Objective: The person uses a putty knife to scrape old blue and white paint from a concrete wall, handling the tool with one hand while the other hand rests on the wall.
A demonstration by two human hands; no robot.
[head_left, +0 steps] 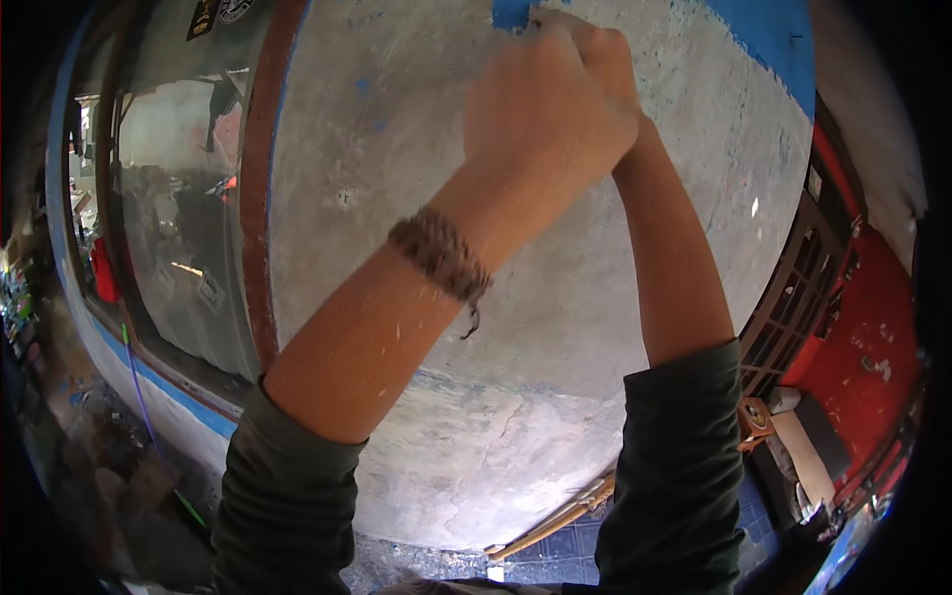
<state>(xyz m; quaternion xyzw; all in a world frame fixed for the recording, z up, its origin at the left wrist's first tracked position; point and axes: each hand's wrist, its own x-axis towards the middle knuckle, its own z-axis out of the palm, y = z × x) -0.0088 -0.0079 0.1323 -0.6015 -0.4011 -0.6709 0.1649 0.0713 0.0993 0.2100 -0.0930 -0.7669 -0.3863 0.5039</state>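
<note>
Both arms are raised to a grey wall (397, 129), its surface bare and patchy. My left hand (550, 99) is closed in a fist, a brown woven bracelet (441, 255) round its wrist. Right behind it my right hand (607, 58) is closed too, largely covered by the left. What the fingers grip, if anything, is hidden at the top edge of the head view. Beside the knuckles is a small patch of blue paint (512, 13). A larger blue painted area (769, 40) covers the wall's upper right.
On the left stands a window (178, 238) in a brown frame (260, 198). A red wall (873, 357) and a brown lattice (793, 297) are at the right. Low down, a wooden pole (555, 521) lies by blue floor tiles (555, 545). A thin purple stick (142, 397) leans at left.
</note>
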